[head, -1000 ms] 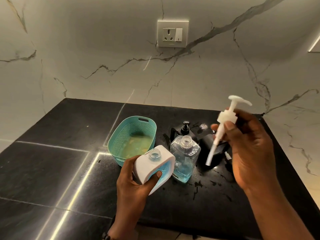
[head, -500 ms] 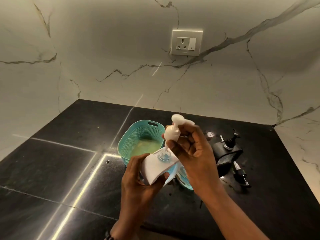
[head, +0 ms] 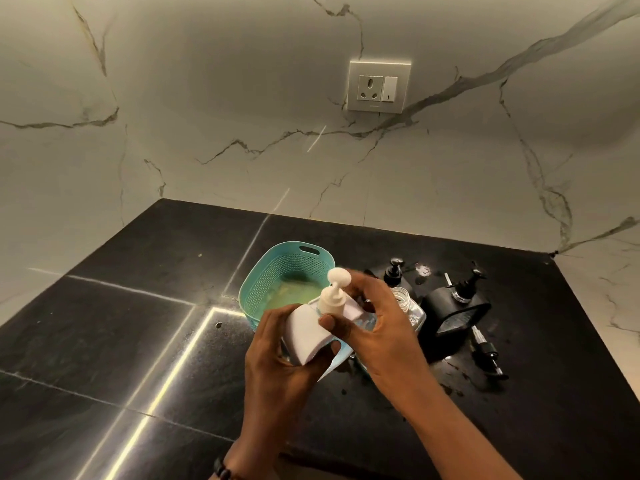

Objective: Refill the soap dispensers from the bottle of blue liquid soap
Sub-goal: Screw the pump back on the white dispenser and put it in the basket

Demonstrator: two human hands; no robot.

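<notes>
My left hand (head: 277, 372) grips a white soap dispenser (head: 306, 332) with blue liquid at its lower edge, held tilted above the black counter (head: 104, 341). The white pump head (head: 333, 292) sits in the dispenser's neck, and my right hand (head: 374, 327) has thumb and fingers closed around its collar. Behind my right hand stands the clear bottle of blue liquid soap (head: 408, 306), uncapped and mostly hidden. A black dispenser (head: 453, 313) stands to its right with a pump in its neck.
A teal perforated basket (head: 277, 271) sits behind the hands. A small black pump bottle (head: 394, 273) stands at the back. A loose black pump (head: 486, 355) lies on the counter at the right, with dark wet spots nearby. A marble wall with a socket (head: 379, 86) rises behind.
My right hand brought the white pump from the upper right down into the white dispenser's neck; it now sits lower on the neck. The view shifted left and down.
</notes>
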